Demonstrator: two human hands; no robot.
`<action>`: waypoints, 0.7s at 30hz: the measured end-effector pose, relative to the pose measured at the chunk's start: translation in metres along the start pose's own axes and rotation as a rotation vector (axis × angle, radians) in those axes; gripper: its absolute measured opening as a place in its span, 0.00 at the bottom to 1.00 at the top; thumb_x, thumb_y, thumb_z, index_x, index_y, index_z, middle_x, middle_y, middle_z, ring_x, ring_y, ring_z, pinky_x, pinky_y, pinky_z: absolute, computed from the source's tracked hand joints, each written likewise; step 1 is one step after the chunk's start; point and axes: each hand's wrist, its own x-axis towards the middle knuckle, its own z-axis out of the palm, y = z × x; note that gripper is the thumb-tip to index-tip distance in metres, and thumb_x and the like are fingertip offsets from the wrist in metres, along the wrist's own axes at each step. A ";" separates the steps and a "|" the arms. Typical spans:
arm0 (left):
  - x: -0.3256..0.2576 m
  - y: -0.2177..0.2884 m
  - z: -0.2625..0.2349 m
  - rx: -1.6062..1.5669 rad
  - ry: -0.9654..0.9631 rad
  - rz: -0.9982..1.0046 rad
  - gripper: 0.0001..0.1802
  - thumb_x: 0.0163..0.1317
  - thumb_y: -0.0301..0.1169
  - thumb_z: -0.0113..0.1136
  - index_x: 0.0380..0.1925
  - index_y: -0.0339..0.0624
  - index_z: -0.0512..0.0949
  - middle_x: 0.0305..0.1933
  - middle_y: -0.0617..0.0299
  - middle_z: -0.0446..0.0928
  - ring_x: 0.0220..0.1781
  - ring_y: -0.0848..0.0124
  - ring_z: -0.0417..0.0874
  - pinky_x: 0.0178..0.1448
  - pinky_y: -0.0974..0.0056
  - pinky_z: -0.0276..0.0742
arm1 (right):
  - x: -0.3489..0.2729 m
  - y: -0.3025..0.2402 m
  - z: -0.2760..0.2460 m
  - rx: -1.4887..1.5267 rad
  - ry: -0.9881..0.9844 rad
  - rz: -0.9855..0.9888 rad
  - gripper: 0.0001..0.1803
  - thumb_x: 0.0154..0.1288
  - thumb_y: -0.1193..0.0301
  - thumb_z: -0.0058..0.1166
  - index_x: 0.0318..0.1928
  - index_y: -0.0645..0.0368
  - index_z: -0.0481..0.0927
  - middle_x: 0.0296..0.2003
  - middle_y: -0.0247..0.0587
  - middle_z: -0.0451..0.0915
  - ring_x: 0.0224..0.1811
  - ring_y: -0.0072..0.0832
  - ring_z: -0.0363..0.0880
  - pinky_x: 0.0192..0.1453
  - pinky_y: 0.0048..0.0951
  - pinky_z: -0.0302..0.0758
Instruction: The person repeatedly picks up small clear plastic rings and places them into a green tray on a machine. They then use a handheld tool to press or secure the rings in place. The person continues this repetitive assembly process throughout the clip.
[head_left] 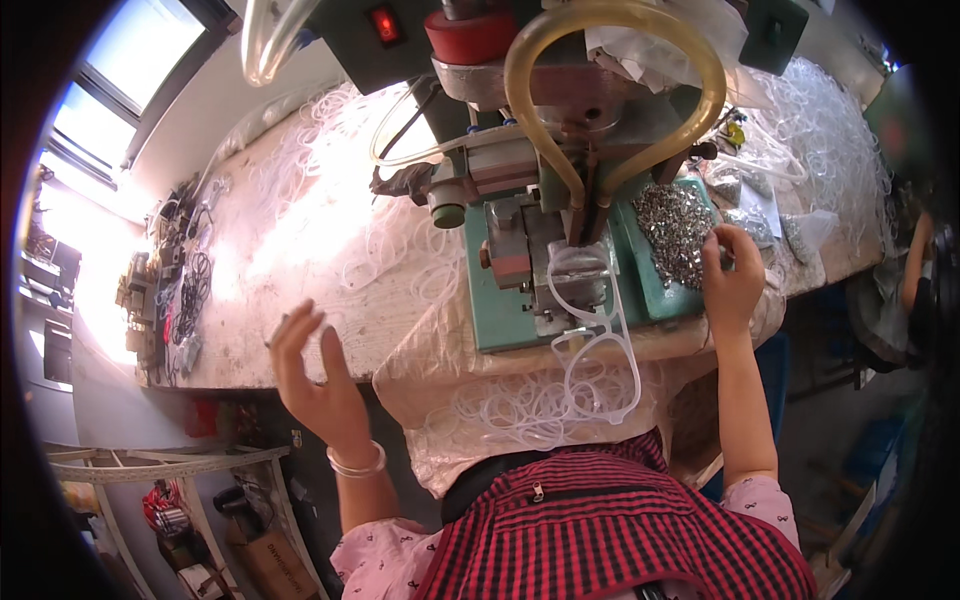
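Note:
A clear plastic eyeglass frame (pixel 632 365) hangs from the small metal fixture of a green bench machine (pixel 490 325), its upper rim at the fixture and its lower rim over the cloth. My left hand (pixel 322 388) is raised off the table's front edge, left of the machine, fingers apart and holding nothing. At the right, my right hand (pixel 735 285) is beside a green tray (pixel 668 306) of small shiny metal parts (pixel 672 235). Its thumb and fingertips are pinched together; anything between them is too small to make out.
Several clear frames (pixel 520 408) lie heaped on the cloth at my lap, with more piled on the table (pixel 270 345) behind and right (pixel 825 150). A yellowish hose (pixel 715 80) loops before the machine head. Bags of small parts (pixel 800 235) lie beyond the tray. Cables (pixel 190 270) line the left end.

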 end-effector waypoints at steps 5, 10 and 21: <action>0.055 -0.074 0.035 0.455 -0.516 0.177 0.15 0.56 0.27 0.70 0.45 0.45 0.83 0.63 0.51 0.78 0.65 0.49 0.77 0.71 0.46 0.69 | 0.003 -0.014 0.009 0.225 -0.035 0.091 0.05 0.65 0.76 0.62 0.41 0.61 0.84 0.34 0.39 0.86 0.38 0.28 0.85 0.47 0.28 0.79; 0.004 -0.192 0.101 0.304 -0.656 -0.298 0.08 0.53 0.22 0.62 0.35 0.39 0.79 0.64 0.47 0.76 0.65 0.46 0.75 0.71 0.48 0.68 | -0.013 -0.012 0.009 0.339 -0.023 0.200 0.06 0.66 0.78 0.60 0.43 0.60 0.85 0.36 0.40 0.87 0.39 0.30 0.85 0.48 0.28 0.79; -0.020 -0.071 0.052 -1.087 -0.047 -0.686 0.14 0.75 0.29 0.57 0.28 0.37 0.75 0.50 0.48 0.85 0.55 0.61 0.84 0.61 0.60 0.79 | -0.062 0.014 -0.066 0.075 0.031 0.235 0.06 0.69 0.82 0.59 0.44 0.65 0.84 0.39 0.35 0.85 0.43 0.23 0.81 0.51 0.25 0.76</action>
